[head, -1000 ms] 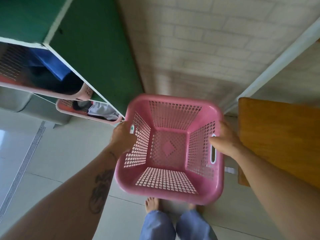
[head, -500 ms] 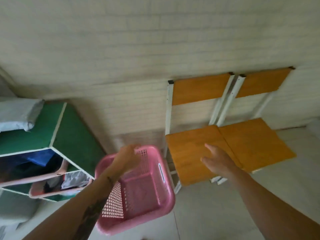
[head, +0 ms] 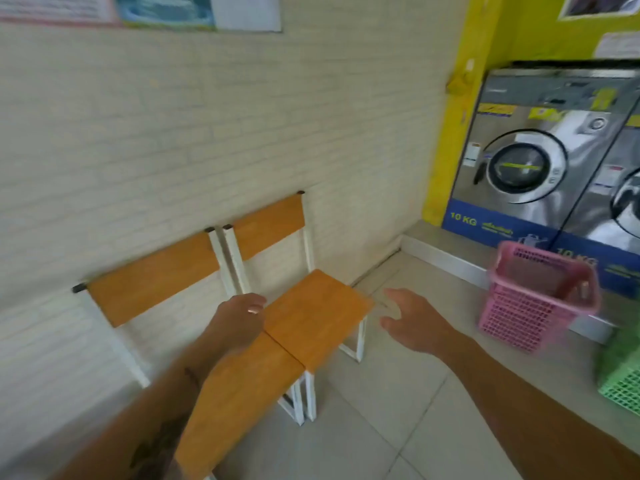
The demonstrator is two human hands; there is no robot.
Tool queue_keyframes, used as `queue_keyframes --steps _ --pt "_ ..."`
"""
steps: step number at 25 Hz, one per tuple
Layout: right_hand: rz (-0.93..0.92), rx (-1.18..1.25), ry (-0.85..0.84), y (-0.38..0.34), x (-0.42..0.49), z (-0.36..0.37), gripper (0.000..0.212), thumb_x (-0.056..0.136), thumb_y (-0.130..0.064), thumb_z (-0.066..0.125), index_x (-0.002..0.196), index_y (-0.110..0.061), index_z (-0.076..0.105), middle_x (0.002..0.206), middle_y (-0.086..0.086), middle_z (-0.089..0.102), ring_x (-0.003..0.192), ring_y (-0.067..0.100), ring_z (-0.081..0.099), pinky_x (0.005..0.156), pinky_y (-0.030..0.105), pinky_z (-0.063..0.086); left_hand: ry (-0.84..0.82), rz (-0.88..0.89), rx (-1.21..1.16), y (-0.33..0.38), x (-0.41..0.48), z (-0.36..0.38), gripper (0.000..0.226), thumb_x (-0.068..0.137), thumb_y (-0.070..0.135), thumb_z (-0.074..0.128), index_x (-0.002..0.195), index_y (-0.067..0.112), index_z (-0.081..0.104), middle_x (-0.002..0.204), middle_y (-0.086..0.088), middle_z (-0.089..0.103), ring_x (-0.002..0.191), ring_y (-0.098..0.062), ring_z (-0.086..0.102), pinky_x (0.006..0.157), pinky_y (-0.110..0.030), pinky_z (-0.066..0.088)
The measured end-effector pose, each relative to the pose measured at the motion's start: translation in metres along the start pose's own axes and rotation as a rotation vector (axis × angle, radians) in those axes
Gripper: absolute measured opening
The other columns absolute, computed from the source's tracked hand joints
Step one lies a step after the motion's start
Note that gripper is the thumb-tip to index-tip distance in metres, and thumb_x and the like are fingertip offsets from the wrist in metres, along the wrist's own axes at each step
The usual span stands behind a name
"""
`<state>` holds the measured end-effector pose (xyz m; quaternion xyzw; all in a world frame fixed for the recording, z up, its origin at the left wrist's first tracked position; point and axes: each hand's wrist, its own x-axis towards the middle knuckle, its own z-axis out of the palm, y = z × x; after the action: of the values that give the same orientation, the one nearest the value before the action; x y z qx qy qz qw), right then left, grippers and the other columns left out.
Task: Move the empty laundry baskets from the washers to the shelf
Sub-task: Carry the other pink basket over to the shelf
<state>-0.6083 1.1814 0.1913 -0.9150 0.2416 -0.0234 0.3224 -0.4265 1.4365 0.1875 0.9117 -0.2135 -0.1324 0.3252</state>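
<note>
A pink laundry basket [head: 533, 306] stands on the floor at the right, in front of the steel washers [head: 540, 161]. A green basket [head: 620, 379] shows partly at the right edge. My left hand [head: 239, 323] hovers over the chairs with curled fingers and holds nothing. My right hand [head: 415, 323] is open, fingers spread, left of the pink basket and apart from it. The shelf is out of view.
Two orange-seated chairs [head: 311, 313] with white frames stand against the pale brick wall [head: 207, 133]. A yellow pillar [head: 460, 109] sits beside the washers, which rest on a raised step [head: 446, 258]. Tiled floor [head: 398, 410] lies between chairs and baskets.
Both hands held a pink basket by the green shelf; the right let go first, then the left. My view has swung right to the chairs and washers.
</note>
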Motion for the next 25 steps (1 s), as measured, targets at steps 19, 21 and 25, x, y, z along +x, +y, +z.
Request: queue_keyframes --steps 19,21,25 --pt "0.542 -0.091 0.390 0.343 0.122 -0.313 0.010 0.081 -0.014 0.059 0.090 -0.018 0.058 0.085 0.000 0.063 0.074 0.015 0.064 0.065 0.031 0.058 -0.364 0.540 0.034 0.430 0.291 0.305 0.031 0.088 0.013 0.056 0.116 0.016 0.066 0.121 -0.003 0.064 0.115 -0.025 0.060 0.096 -0.026 0.041" --pt "0.579 -0.083 0.445 0.358 0.135 -0.337 0.011 0.084 -0.015 0.059 0.095 -0.016 0.059 0.096 0.006 0.065 0.080 0.019 0.063 0.070 0.032 0.055 -0.391 0.597 0.055 0.469 0.320 0.332 0.034 0.083 0.022 0.053 0.114 0.015 0.068 0.118 -0.007 0.066 0.112 -0.028 0.061 0.096 -0.026 0.041" --pt "0.656 -0.072 0.480 0.404 0.160 -0.382 0.023 0.090 -0.012 0.058 0.112 -0.005 0.062 0.109 0.004 0.062 0.089 0.016 0.053 0.075 0.024 0.044 -0.470 0.685 0.167 0.547 0.371 0.398 0.035 0.085 0.017 0.055 0.117 0.010 0.066 0.127 -0.012 0.062 0.119 -0.029 0.056 0.100 -0.028 0.038"
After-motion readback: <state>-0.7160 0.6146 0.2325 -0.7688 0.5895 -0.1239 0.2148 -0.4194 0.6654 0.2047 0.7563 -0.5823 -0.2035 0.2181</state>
